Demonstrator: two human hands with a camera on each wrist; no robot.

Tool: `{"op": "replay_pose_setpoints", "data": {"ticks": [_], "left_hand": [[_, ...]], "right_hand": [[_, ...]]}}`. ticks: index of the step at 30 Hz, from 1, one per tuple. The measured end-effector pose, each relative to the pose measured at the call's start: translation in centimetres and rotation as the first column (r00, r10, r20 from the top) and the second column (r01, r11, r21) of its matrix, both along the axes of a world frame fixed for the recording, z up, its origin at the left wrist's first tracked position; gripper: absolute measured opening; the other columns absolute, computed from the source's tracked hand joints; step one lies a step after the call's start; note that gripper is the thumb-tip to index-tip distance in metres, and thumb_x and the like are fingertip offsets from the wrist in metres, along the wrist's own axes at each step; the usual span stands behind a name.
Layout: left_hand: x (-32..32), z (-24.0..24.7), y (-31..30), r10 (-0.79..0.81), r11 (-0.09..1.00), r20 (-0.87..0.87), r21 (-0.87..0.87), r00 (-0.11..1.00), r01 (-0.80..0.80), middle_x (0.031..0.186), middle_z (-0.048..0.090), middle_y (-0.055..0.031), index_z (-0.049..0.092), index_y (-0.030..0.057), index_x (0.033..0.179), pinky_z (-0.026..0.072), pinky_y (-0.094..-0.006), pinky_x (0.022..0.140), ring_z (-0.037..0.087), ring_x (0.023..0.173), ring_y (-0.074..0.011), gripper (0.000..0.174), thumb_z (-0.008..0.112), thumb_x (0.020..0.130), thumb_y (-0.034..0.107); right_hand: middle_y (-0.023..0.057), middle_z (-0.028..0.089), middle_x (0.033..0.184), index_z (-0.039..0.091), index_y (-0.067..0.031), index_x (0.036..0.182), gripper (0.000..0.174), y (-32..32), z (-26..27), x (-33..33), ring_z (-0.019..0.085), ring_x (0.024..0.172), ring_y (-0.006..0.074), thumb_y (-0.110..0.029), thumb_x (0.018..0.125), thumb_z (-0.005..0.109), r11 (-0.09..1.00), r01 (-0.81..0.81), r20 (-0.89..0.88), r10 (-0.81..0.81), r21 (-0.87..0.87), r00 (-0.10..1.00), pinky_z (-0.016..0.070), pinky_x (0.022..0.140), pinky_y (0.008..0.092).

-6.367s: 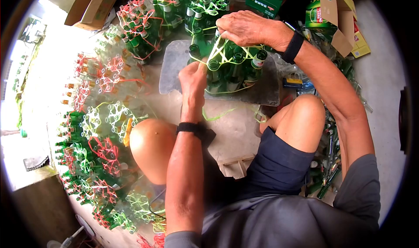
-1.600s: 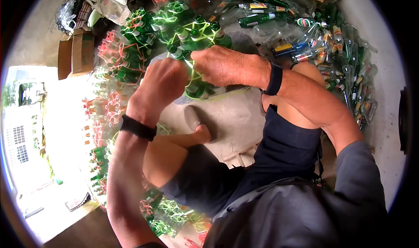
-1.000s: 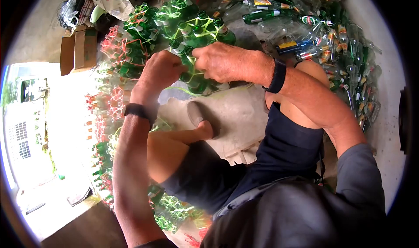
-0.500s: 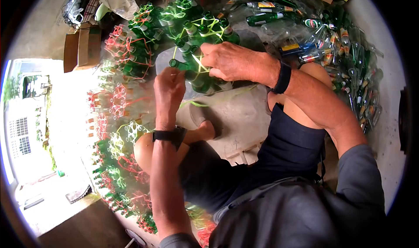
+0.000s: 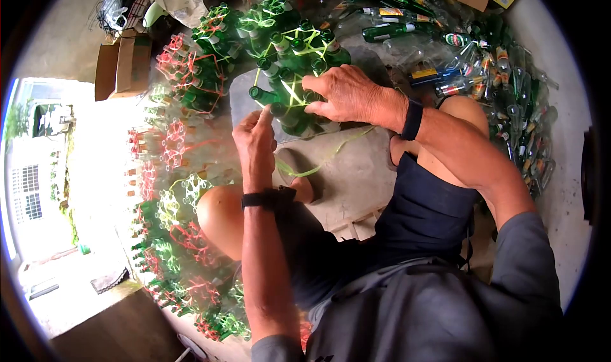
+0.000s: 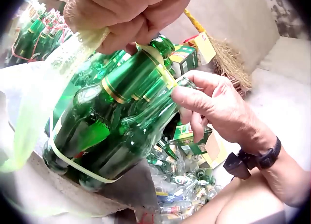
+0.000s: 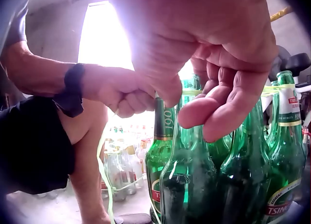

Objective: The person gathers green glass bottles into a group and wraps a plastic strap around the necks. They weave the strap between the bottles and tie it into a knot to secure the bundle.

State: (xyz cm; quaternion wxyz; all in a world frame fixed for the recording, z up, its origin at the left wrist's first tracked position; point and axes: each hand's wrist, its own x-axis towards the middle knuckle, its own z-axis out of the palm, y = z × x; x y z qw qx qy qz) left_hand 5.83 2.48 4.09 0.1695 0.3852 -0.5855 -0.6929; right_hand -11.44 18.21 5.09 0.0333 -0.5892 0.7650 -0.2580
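Head view, from the left: a cardboard box (image 5: pixel 118 66) sits on the floor beside rows of tied bottle bundles (image 5: pixel 184 75), some strapped in red and some in pale green, which curve down the left side past the person's bare knee (image 5: pixel 219 215). Next is the left hand (image 5: pixel 254 142), with a black wristband behind it. In the left wrist view its fingers (image 6: pixel 141 29) are curled tight and pinch a yellow-green strap (image 6: pixel 163 71) just above a bottle neck, and the strap's slack hangs down from the fist. In the middle, between the two hands, a bundle of green bottles (image 5: pixel 293 117) stands on a grey slab (image 5: pixel 238 88). The strap is laced across the necks and runs once round the base. One neck juts out toward the left hand. The right hand (image 5: pixel 347 94) lies over the bottle tops from the other side. Its thumb and forefinger pinch the strap where it crosses the necks, and the remaining fingers are loosely bent above the glass. Past the right forearm, on the far right, loose bottles (image 5: pixel 503 75), green and clear, lie in a heap on the floor.
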Motion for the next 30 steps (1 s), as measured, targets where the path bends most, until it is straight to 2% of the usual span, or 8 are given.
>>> {"op": "replay_pose_setpoints", "data": {"ticks": [4,8,10,13,16,18,20,30], "left_hand": [[-0.2,-0.1,0.3,0.041,0.996,-0.062,0.080,0.997,-0.036,0.061,0.039,0.0111,0.066,0.0070,0.084,0.0201,-0.0230,0.043,0.029,0.048,-0.0011,0.021,0.072,0.100,0.020],[-0.4,-0.1,0.4,0.052,0.995,-0.034,0.089,0.998,-0.049,0.060,0.039,0.0112,0.068,0.0061,0.087,0.0202,-0.0229,0.042,0.029,0.047,-0.0010,0.018,0.073,0.099,0.018],[-0.8,-0.5,1.0,0.065,0.997,-0.064,0.036,0.996,-0.063,0.059,0.039,0.0113,0.070,0.0049,0.090,0.0202,-0.0227,0.042,0.028,0.047,-0.0010,0.015,0.073,0.099,0.017],[-1.5,-1.1,2.5,0.094,0.995,-0.101,0.034,0.990,-0.091,0.059,0.039,0.0114,0.071,0.0038,0.091,0.0199,-0.0224,0.042,0.028,0.046,-0.0009,0.015,0.074,0.098,0.016],[-2.4,-1.1,4.3,0.090,0.990,-0.148,0.117,0.985,-0.073,0.058,0.038,0.0116,0.070,0.0035,0.091,0.0197,-0.0224,0.042,0.028,0.046,-0.0007,0.015,0.074,0.098,0.016],[-3.3,-1.5,5.8,0.097,0.984,-0.198,0.167,0.975,-0.064,0.060,0.038,0.0107,0.069,0.0049,0.089,0.0197,-0.0223,0.042,0.028,0.046,-0.0006,0.016,0.074,0.098,0.017],[-4.2,-2.0,7.4,0.075,0.985,-0.244,0.166,0.967,-0.034,0.060,0.039,0.0104,0.068,0.0053,0.088,0.0196,-0.0225,0.042,0.028,0.047,-0.0006,0.017,0.074,0.098,0.018],[-4.7,-3.1,8.1,0.052,0.990,-0.316,0.139,0.947,-0.008,0.060,0.037,0.0113,0.072,0.0037,0.097,0.0186,-0.0230,0.043,0.027,0.047,-0.0003,0.014,0.073,0.099,0.018]], "right_hand": [[0.0191,0.069,0.073,0.065,-0.0026,0.089,0.032,-0.4,-0.3,-0.1,0.071,0.073,0.0413,-0.031,0.082,0.077,0.999,-0.003,-0.009,0.003,-0.035,1.000,0.0568,0.068,0.0516],[0.0193,0.069,0.072,0.065,-0.0015,0.085,0.029,-0.6,0.2,-0.3,0.072,0.073,0.0409,-0.028,0.081,0.076,0.999,-0.029,-0.057,0.028,-0.015,0.998,0.0573,0.069,0.0515],[0.0197,0.068,0.076,0.059,-0.0012,0.085,0.031,-0.5,0.7,-0.9,0.069,0.079,0.0432,-0.025,0.080,0.079,0.998,-0.023,-0.080,0.027,0.056,0.996,0.0540,0.069,0.0515],[0.0189,0.068,0.075,0.060,-0.0010,0.086,0.031,0.1,1.4,-2.4,0.069,0.078,0.0429,-0.025,0.081,0.079,0.992,-0.040,-0.158,0.059,0.118,0.986,0.0537,0.068,0.0517],[0.0178,0.070,0.084,0.063,-0.0025,0.091,0.028,0.9,2.0,-4.0,0.070,0.084,0.0423,-0.024,0.082,0.078,0.994,-0.014,-0.240,0.041,0.113,0.970,0.0528,0.074,0.0524],[0.0163,0.072,0.096,0.066,-0.0069,0.101,0.028,1.1,2.6,-5.4,0.069,0.098,0.0403,-0.023,0.082,0.078,0.966,0.044,-0.220,0.014,0.254,0.975,0.0505,0.087,0.0520],[0.0166,0.072,0.097,0.068,-0.0089,0.107,0.030,2.0,2.3,-6.6,0.069,0.098,0.0407,-0.019,0.081,0.079,0.978,0.043,-0.272,0.014,0.203,0.962,0.0509,0.087,0.0518],[0.0185,0.073,0.095,0.070,-0.0076,0.111,0.032,1.8,3.7,-7.7,0.068,0.101,0.0419,-0.016,0.081,0.079,0.951,0.047,-0.130,-0.008,0.304,0.992,0.0519,0.087,0.0526]]}}
